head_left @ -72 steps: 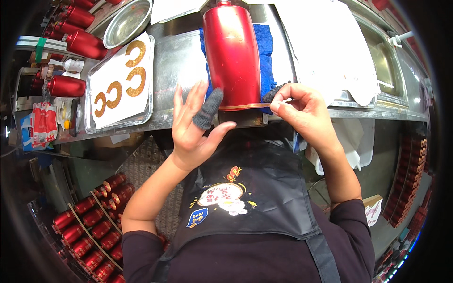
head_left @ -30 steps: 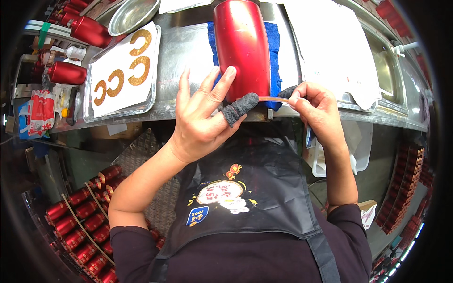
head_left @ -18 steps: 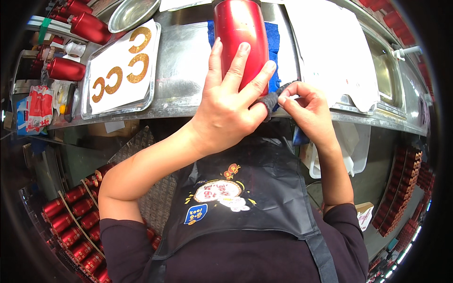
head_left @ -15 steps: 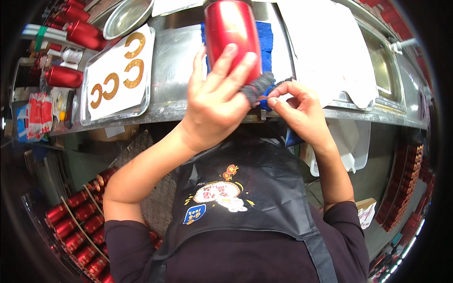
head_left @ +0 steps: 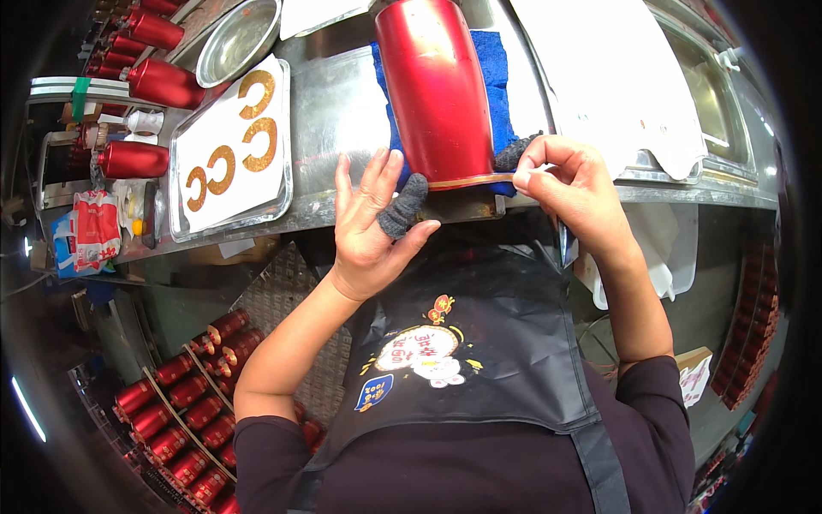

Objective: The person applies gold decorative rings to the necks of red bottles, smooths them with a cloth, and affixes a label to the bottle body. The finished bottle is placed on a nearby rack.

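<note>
We see a large, glossy red metallic bottle [head_left: 437, 94] lying on a blue cloth [head_left: 494, 73] on the grey metal counter [head_left: 332, 116], one end toward the person, close to the counter's near edge. A thin, flat gold-brown strip [head_left: 471, 181] runs across that near end, from beside the left hand's covered fingertip to the right hand; whether it is fixed to the bottle, we cannot tell. The left hand [head_left: 372, 236] is spread wide, its index finger in a dark grey knitted cover [head_left: 402, 208] with the tip beside the strip's left end, its thumb pointing right, held away from the index finger. On the right hand [head_left: 556, 176] we see thumb and index finger pinching the strip's right end, and a second dark grey knitted piece [head_left: 514, 154] showing just beyond them. To the left of the bottle we see a clear, shallow rectangular tray [head_left: 288, 171] bearing a white sheet of paper [head_left: 214, 128] with four glittery gold C-shaped pieces [head_left: 260, 144], and beyond it a round silver metal bowl [head_left: 240, 43]. A broad white sheet [head_left: 612, 94] covers part of the counter to the right, beside a rectangular metal basin [head_left: 715, 111]. The person wears a black printed apron [head_left: 497, 368], and at the lower left we see rows of small red metallic bottles [head_left: 190, 392].
</note>
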Demonstrator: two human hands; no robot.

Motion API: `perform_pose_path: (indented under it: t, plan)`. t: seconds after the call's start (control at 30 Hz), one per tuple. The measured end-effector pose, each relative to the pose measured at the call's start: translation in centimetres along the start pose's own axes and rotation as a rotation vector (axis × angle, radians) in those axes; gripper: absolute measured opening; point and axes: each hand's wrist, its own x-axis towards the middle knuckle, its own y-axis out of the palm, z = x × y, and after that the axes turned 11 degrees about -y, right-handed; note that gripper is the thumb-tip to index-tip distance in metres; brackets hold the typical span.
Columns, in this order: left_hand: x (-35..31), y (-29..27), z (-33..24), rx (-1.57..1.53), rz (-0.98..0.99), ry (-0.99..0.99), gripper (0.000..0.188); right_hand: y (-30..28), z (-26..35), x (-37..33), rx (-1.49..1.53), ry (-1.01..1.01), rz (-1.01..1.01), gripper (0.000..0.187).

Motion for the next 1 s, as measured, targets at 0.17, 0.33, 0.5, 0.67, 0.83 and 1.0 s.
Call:
perform_pose_path:
  t: [0.17, 0.33, 0.5, 0.67, 0.83, 1.0]
  plan:
    - [1.2, -0.5, -0.8, 0.098, -0.011, 0.084, 0.046, -0.2, -1.1, 0.2, -0.006, -0.045, -0.027, 0.011]
    - [3.0, -1.1, -2.2, 0.201, -0.047, 0.158, 0.03, -0.2, -1.3, 0.2, -0.023, -0.035, -0.017, 0.011]
    - [4.9, -0.5, -4.1, 0.26, -0.061, 0.22, 0.024, 0.1, -1.3, 0.3, -0.024, 0.002, -0.015, 0.01]
    - [5.7, 0.5, -4.0, 0.209, -0.061, 0.073, 0.054, 0.7, -1.1, 0.1, -0.034, 0.03, 0.001, 0.011]
    - [3.8, 0.6, -1.9, -0.095, -0.132, -0.042, 0.066, 0.6, -0.4, 0.1, -0.018, 0.051, 0.039, 0.012]
    - [0.6, -0.1, -0.7, -0.042, -0.055, -0.055, 0.056, 0.5, -0.2, 0.0, 0.033, 0.049, 0.025, 0.012]
